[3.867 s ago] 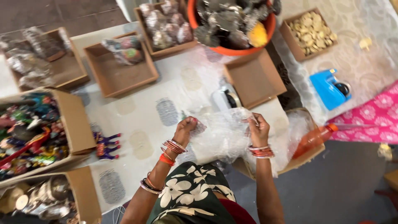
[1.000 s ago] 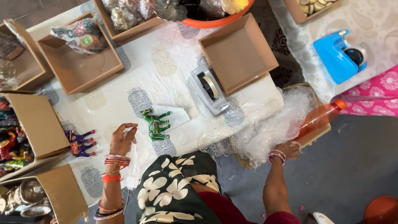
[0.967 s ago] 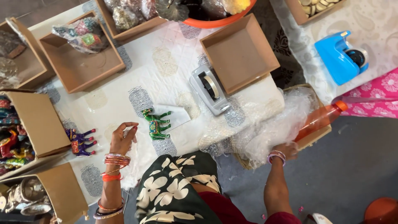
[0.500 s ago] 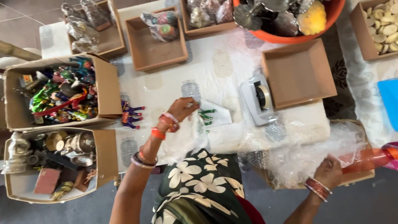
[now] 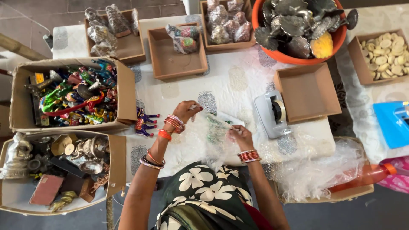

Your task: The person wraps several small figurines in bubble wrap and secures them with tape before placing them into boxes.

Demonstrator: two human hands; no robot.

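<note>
My left hand point(image 5: 186, 111) and my right hand point(image 5: 240, 135) both grip a sheet of clear bubble wrap point(image 5: 213, 138) spread over the white patterned tablecloth. Under the wrap, between the hands, a small green figurine point(image 5: 214, 130) shows dimly. My left hand pinches the wrap's far left edge, and my right hand holds its right side. Both wrists carry red and orange bangles. A purple toy figurine point(image 5: 144, 123) lies just left of my left wrist.
A grey tape dispenser point(image 5: 271, 114) sits to the right beside an empty brown tray point(image 5: 308, 92). Cardboard boxes of colourful toys point(image 5: 73, 97) and metal figures point(image 5: 57, 167) stand at left. An orange tub point(image 5: 299, 30), wrapped items, a box of bubble wrap point(image 5: 317, 171) and an orange bottle point(image 5: 364, 176) lie around.
My right hand has come back from the bubble wrap box at right with a sheet and now holds it over the green figurine. My left hand has taken the sheet's other edge.
</note>
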